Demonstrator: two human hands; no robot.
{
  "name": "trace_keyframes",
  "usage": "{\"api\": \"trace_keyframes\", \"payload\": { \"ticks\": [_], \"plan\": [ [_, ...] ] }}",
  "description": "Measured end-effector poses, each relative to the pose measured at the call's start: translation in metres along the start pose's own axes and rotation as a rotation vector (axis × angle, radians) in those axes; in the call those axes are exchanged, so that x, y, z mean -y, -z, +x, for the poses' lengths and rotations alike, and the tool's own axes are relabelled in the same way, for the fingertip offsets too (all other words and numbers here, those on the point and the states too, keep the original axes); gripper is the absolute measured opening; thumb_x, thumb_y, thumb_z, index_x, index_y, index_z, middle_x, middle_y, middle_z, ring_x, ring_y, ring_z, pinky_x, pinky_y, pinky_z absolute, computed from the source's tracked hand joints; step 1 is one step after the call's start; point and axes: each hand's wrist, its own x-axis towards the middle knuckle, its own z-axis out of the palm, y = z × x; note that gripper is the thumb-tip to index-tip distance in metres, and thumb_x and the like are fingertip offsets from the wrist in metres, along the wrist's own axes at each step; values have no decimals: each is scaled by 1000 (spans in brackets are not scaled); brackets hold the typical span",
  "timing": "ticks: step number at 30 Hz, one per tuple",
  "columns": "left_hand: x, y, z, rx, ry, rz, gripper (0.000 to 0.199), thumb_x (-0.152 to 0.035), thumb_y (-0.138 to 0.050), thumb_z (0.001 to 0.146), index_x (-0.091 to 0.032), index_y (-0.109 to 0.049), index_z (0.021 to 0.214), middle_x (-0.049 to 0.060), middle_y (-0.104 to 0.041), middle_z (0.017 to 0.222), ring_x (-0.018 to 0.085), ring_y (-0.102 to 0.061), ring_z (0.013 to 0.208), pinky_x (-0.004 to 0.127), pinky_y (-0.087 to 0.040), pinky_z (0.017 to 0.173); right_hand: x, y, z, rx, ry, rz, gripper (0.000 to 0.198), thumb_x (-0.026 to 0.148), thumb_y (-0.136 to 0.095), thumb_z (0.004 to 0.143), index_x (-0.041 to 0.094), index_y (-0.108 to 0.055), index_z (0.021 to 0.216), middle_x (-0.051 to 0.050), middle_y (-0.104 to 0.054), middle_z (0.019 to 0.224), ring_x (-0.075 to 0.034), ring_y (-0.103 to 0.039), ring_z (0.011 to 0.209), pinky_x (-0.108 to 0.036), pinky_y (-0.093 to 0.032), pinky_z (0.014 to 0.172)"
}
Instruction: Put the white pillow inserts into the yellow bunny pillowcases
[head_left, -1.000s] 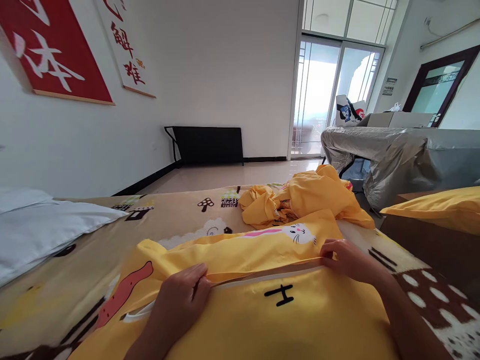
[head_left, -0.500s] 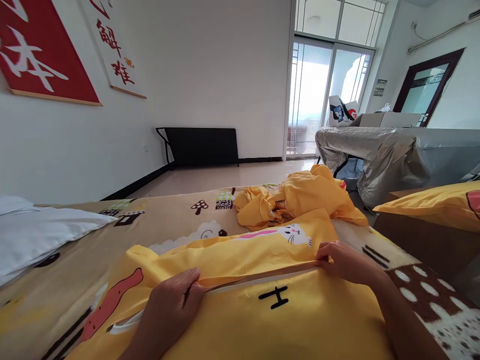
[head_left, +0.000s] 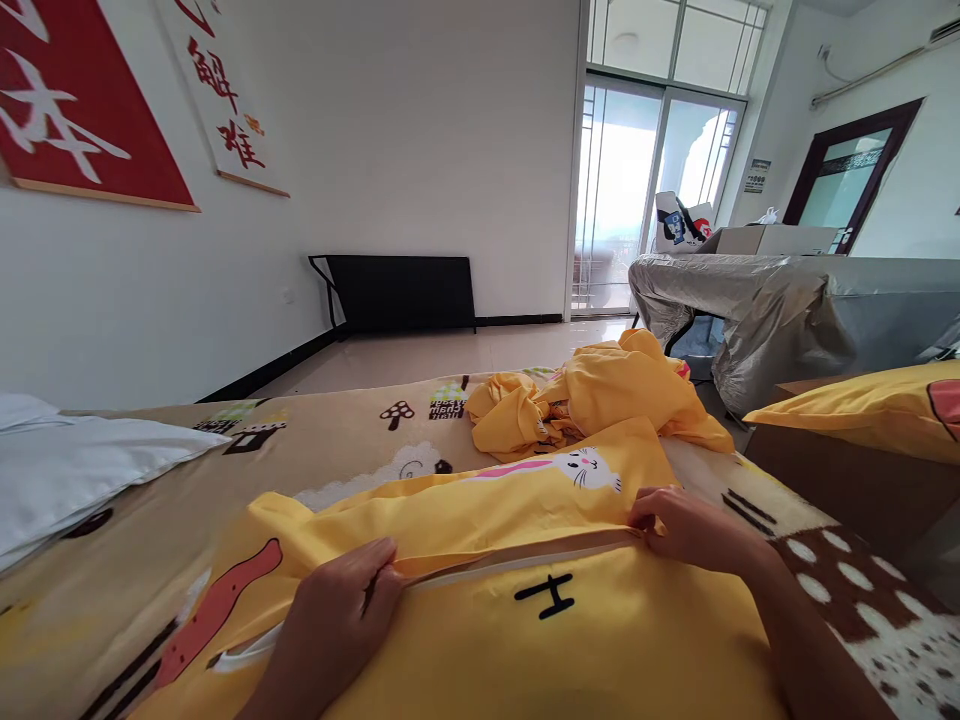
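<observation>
A yellow pillowcase (head_left: 480, 510) printed with a white rabbit and a black letter lies in front of me. A long slit runs across it, with a white strip showing inside. Near the slit's left end, my left hand (head_left: 337, 610) is closed on the fabric edge, thumb against the fingers. My right hand (head_left: 686, 525) pinches the edge at the right end of the slit, fingers curled. Between the hands, the pillowcase edge is drawn fairly straight. What lies under the lower panel is hidden.
A crumpled yellow cloth (head_left: 615, 390) lies beyond the pillowcase on a patterned blanket (head_left: 322, 440). To the left is a white pillow (head_left: 97, 465). At right, another yellow printed item (head_left: 855, 405) rests on a brown box (head_left: 847, 480), near a silver-covered table (head_left: 750, 290).
Almost nothing differs. The view has shifted very slightly, and both hands keep their grip on the pillowcase edge.
</observation>
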Motion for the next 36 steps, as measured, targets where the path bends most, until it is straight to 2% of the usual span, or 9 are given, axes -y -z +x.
{"api": "trace_keyframes", "payload": {
  "ticks": [13, 21, 29, 36],
  "plan": [
    [17, -12, 0, -37, -60, 14, 27, -30, -30, 82, -22, -36, 56, -3, -48, 49, 13, -44, 48, 26, -30, 51, 2, -4, 2, -31, -38, -14, 18, 20, -48, 76, 18, -66, 75, -4, -66, 81, -16, -56, 72, -26, -37, 65],
    [17, -10, 1, -18, -59, 9, 28, -30, -29, 81, -21, -38, 56, -2, -49, 49, 14, -45, 48, 26, -31, 52, 1, -10, 7, -61, -41, -63, 17, 12, -45, 72, 20, -61, 72, -1, -65, 78, -14, -53, 70, -24, -33, 62],
    [11, -6, 1, -9, -23, 0, 26, -31, -30, 79, -22, -34, 55, -2, -48, 48, 13, -43, 47, 25, -31, 51, 3, -7, 6, -63, -18, -35, 17, 11, -46, 70, 19, -60, 70, -1, -64, 75, -14, -53, 68, -25, -34, 62],
    [14, -9, 1, -21, -26, -23, 26, -31, -32, 79, -21, -37, 55, -2, -49, 48, 13, -44, 47, 25, -31, 51, 2, -7, 6, -52, -19, -28, 16, 11, -47, 69, 19, -61, 71, -1, -65, 76, -14, -54, 69, -24, -35, 63]
  ]
}}
